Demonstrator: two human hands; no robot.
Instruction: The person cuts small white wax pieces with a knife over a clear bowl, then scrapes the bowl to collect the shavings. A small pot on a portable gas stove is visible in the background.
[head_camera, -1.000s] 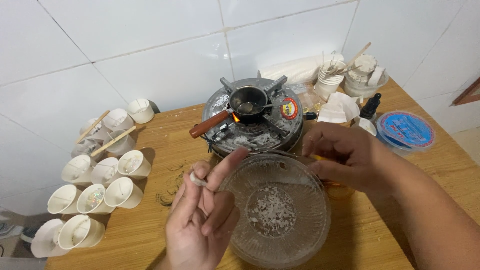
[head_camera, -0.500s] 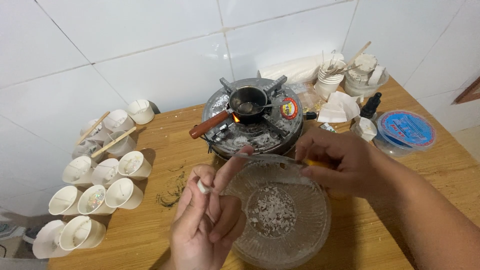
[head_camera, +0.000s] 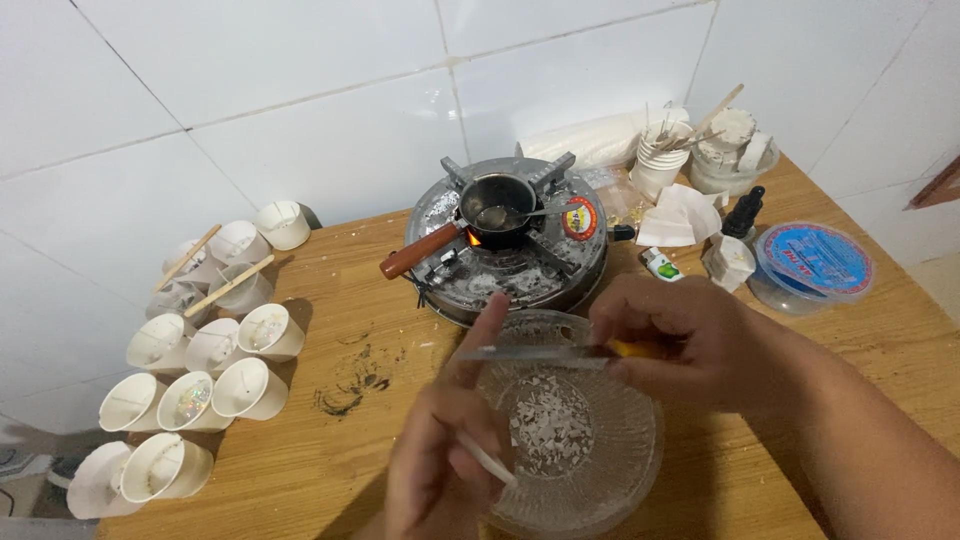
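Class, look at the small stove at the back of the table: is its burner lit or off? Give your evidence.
Lit. An orange flame glows under the small dark pot sitting on the round metal stove.

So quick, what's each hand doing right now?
Left hand: closed on a thin white stick.
Right hand: closed on a yellow-handled metal knife.

White cups, small saucepan on burner — dropper bottle, lidded tub

Your bowl sits in front of the stove, pot on top. Cups cluster left; round tub right.
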